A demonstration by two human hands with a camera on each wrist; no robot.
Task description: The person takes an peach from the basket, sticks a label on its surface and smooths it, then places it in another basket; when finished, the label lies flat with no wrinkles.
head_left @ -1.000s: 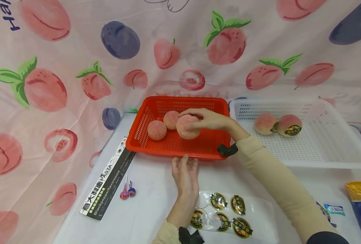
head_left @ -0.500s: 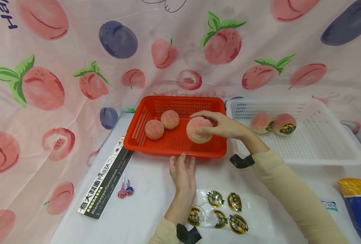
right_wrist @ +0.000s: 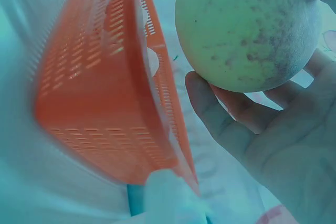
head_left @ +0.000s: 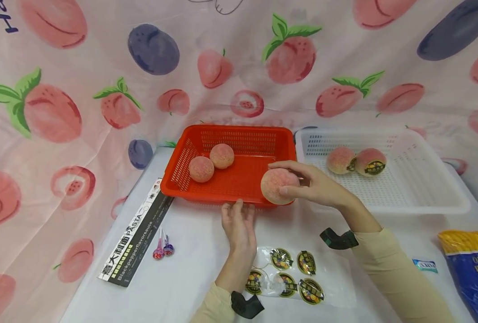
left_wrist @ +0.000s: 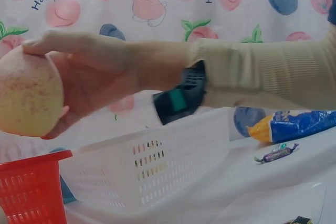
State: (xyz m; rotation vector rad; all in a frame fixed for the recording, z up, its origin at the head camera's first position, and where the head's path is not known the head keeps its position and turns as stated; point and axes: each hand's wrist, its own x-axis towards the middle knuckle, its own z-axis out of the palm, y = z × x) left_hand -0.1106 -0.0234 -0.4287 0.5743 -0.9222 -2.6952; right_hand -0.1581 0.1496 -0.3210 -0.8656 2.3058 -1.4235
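Observation:
In the head view my right hand (head_left: 321,185) holds a peach (head_left: 278,185) between thumb and fingers, over the red basket's front right corner. The left wrist view shows that peach (left_wrist: 29,98) raised above the basket's rim. My left hand (head_left: 239,231) touches the front rim of the red basket (head_left: 206,196), palm turned up. Two more peaches, one at the back (head_left: 221,156) and one nearer the left wall (head_left: 201,169), lie inside it. Two peaches with dark round stickers, a left one (head_left: 339,160) and a right one (head_left: 370,161), sit in the white basket (head_left: 416,197).
A clear sheet of round stickers (head_left: 335,287) lies in front of the baskets. At left are a pasta box (head_left: 135,235) and two lollipops (head_left: 163,249). A small blue-and-white packet (head_left: 425,265) and a blue-and-yellow bag (head_left: 471,273) lie at right. A fruit-print cloth (head_left: 230,27) hangs behind.
My right hand has carried the peach from the middle of the red basket to the right and toward me, over its front right corner. The left hand has stayed at the front rim.

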